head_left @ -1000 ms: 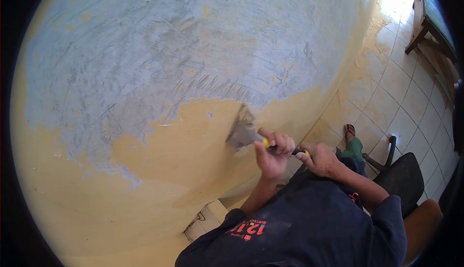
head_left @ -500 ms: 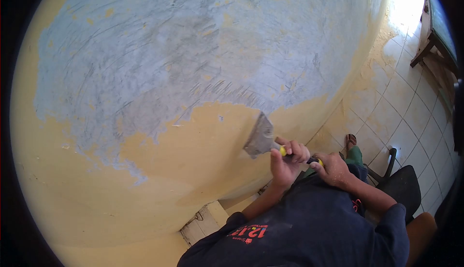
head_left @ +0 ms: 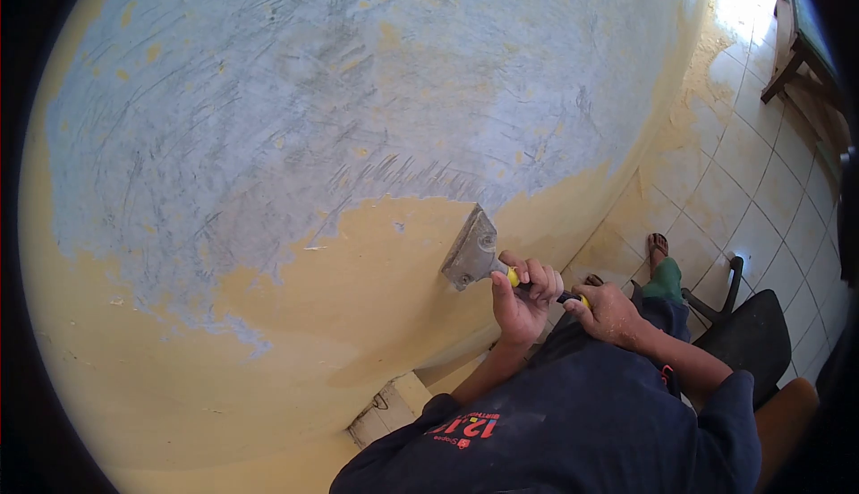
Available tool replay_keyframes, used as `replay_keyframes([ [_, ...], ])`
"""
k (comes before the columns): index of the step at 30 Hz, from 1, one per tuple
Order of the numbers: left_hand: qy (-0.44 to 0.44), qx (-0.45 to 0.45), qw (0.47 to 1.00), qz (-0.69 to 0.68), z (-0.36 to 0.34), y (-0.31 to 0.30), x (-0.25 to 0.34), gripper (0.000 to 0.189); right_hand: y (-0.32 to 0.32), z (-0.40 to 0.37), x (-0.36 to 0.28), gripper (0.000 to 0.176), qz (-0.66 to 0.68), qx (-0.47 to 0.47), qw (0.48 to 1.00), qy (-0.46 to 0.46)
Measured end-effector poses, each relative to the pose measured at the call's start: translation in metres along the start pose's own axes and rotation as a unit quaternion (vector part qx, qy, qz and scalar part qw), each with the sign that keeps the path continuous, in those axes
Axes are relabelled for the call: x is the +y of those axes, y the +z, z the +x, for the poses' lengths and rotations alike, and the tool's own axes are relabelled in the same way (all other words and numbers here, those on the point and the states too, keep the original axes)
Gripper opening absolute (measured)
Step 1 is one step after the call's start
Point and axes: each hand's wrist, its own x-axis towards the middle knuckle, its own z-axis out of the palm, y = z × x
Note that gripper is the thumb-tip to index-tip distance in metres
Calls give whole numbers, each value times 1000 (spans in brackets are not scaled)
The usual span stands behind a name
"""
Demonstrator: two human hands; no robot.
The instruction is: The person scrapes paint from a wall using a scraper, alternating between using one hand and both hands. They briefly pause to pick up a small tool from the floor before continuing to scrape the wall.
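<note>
A long-handled scraper [head_left: 472, 251] with a wide, dusty metal blade and a black-and-yellow handle lies close against the wall [head_left: 358, 261]. Its blade is over yellow paint, with the upper corner right at the edge of the stripped grey-blue area [head_left: 394, 91]. My left hand [head_left: 523, 302], palm turned up, wraps the handle just behind the blade, thumb along it. Farther back, my right hand [head_left: 610, 315] grips the handle's end from above, its skin dusted with paint. Short dark scratch marks run along the stripped edge above the blade.
Paint dust lies on the tiled floor [head_left: 729, 181] along the wall's foot. A black chair [head_left: 747, 342] stands close on the right, and a wooden-framed piece of furniture [head_left: 805, 73] is farther up. Below the hands, a pale box-like block [head_left: 394, 409] sits by the wall. A sandaled foot [head_left: 658, 245] shows on the tiles.
The scraper and both hands have shifted slightly left in view, and the blade has turned a little. Both hands keep their hold on the handle.
</note>
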Motion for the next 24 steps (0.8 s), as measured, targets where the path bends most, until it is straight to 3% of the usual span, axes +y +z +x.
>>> replay_keyframes([
  [4,25,-13,1000,7,4,6,14,47,0,7,-14,42,-18,18,999,-23],
  [10,103,-47,993,41,5,38,93,48,-20,27,-97,46,-16,-29,997,-76],
  [13,122,-26,989,74,-2,50,107,48,-23,27,-110,46,-36,-24,994,-100],
  [16,108,-47,991,58,-8,45,78,48,-25,13,-84,45,-66,-23,992,-106],
  [24,-21,-31,999,-14,-3,11,-11,45,-18,-19,-8,44,-26,-7,996,79],
])
